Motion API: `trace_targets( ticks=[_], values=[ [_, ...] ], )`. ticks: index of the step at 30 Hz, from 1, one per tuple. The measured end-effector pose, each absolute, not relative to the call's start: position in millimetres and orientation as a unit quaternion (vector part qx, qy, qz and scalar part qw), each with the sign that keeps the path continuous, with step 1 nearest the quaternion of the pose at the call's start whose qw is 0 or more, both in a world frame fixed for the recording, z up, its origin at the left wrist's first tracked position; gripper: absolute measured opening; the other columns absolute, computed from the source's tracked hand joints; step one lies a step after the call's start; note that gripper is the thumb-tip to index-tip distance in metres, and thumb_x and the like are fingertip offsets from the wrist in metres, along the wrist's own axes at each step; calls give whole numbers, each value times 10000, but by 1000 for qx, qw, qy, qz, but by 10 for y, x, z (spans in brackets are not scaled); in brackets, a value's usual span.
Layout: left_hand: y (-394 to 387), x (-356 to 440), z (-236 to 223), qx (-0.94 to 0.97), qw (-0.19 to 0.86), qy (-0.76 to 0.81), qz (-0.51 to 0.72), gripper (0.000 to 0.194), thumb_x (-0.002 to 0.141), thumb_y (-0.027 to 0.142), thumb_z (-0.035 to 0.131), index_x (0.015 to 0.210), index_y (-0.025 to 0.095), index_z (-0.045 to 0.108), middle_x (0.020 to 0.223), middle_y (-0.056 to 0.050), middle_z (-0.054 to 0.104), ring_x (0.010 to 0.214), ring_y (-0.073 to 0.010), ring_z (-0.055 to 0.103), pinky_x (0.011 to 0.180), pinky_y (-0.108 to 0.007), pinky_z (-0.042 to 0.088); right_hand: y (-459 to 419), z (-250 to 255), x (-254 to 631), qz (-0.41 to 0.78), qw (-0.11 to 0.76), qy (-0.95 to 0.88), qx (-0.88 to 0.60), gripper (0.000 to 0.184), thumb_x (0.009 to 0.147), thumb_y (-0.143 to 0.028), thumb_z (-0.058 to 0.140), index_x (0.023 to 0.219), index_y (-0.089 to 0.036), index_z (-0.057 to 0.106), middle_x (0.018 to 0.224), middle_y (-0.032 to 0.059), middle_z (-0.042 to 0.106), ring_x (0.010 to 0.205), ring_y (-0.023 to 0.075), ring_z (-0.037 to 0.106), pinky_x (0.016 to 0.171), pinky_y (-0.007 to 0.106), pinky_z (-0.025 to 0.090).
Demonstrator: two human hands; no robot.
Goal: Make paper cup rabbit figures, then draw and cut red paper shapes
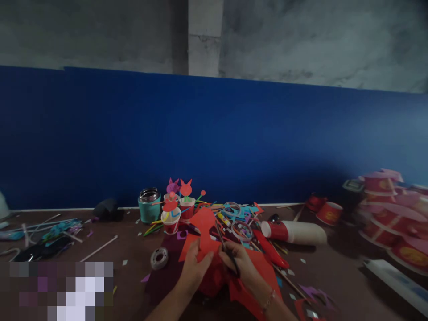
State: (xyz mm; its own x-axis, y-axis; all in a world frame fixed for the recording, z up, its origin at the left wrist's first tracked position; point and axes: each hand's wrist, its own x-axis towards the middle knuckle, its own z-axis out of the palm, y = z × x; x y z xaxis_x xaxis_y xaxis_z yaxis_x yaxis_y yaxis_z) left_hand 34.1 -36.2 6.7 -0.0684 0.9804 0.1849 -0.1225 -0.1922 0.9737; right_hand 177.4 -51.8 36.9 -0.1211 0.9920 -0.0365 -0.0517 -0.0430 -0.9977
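My left hand (195,264) grips a piece of red paper (204,223), its thumb and fingers closed on the lower part. The upper end of that paper is rounded and narrows to a neck. Black-handled scissors (230,261) are in my right hand (239,261), their blades pointing up and away along the right edge of the paper. More red paper (247,294) lies under both hands, over a dark purple sheet (163,272). Just beyond the hands stand paper cups (171,221) with paper animal heads and coloured straws.
A teal flask (149,207) stands behind left, a tape roll (159,258) nearer. A sleeve of stacked cups (301,233) lies at the right, before decorated red cups (391,218). Scraps and straws litter the table (127,285). A blue panel (200,138) closes off the back.
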Motion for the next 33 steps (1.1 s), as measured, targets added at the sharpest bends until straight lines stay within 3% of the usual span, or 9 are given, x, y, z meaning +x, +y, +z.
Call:
trace_targets(
  ticks=[5,12,16,24,33],
  values=[
    [-348,341,63,596,412,412,553,144,632,333,672,655,198,626,719,-29,619,732,-202,545,728,-312,434,-510,315,1734,532,552,-456,-452,328,612,-441,710,610,-170,524,374,-80,442,330,50,347,356,180,253],
    [-396,339,90,537,469,418,562,236,700,421,649,716,186,635,769,-39,633,743,-200,555,706,-297,416,-551,303,1675,564,547,-430,-445,367,616,-449,723,571,-175,483,399,-72,462,332,54,388,349,177,288],
    [-405,326,117,455,524,404,596,278,700,458,659,730,184,616,680,3,602,650,-157,534,623,-254,407,-576,356,1727,601,485,-467,-430,306,670,-425,684,642,-167,520,426,-67,490,337,52,399,343,167,310],
    [-344,283,122,382,491,405,670,302,679,460,685,702,191,550,638,50,511,622,-107,452,588,-198,357,-539,332,2013,689,229,-565,-393,203,631,-263,631,775,-157,535,524,-12,621,398,105,553,368,167,397],
    [-389,305,154,411,536,400,620,271,661,395,692,613,177,539,569,46,490,552,-105,419,532,-210,339,-557,342,1952,650,260,-579,-417,291,676,-419,643,798,-177,535,510,-48,566,404,99,521,383,182,402]
  ],
)
